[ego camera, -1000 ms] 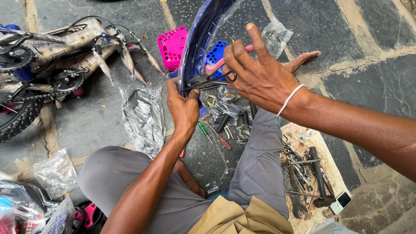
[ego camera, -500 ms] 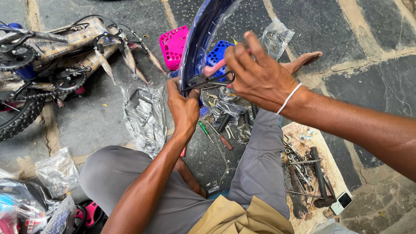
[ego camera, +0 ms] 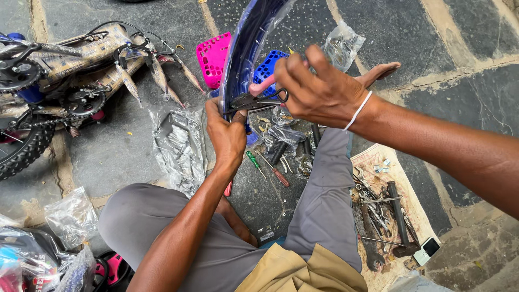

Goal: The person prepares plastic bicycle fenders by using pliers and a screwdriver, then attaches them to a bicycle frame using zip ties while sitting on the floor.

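Blue mudguard, curved, part-sleeved in clear plastic film, held up over the stone floor between the seated person's knees; its long axis runs from the hands at the centre up toward 1 o'clock, lower end down at the hands, upper end leaving the frame at the top, hollow side turned toward 3 o'clock. Left hand: fingers clenched round the mudguard's lower end and the dark wire stay fixed there. Right hand: fingers curled, pinching at the stay's looped end beside a pink-handled tool; whether they grasp the tool itself cannot be told. Below the hands, on the floor: screwdrivers with green and red handles, small bagged parts. At 9 to 10 o'clock: bicycle frame in brown wrapping, with chainring and tyre. At 12 o'clock: pink pedal and blue pedal. At 4 o'clock: cloth carrying wrenches. At 8 o'clock: more clear bags. Risks, as judged: the loose film may slide under the left hand's grip, letting the mudguard twist or drop onto the parts below; a tool slipping off the stay could scratch the paint or nick a finger; a small fastener, if loosed, may fall into the clutter and be hard to find.
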